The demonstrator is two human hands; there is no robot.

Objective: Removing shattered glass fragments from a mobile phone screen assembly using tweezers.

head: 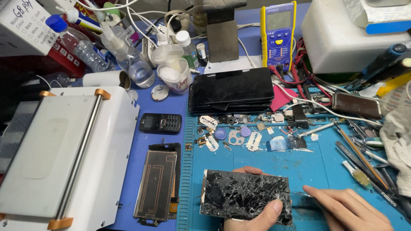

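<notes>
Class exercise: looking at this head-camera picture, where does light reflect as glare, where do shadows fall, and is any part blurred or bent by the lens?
Head view: even overhead light; soft glare on the stack of dark phones and the white machine; the cracked screen glints along its fractures; faint shadow under the right hand; bench edges bow slightly toward the corners; focus is sharp throughout.

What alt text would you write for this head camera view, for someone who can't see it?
A person's left hand holds a phone with a badly shattered black screen on a blue work mat, while the right hand brings a thin metal tool to its edge. Around it lie razor blades, a stack of phones, a yellow multimeter and a white machine.
</notes>
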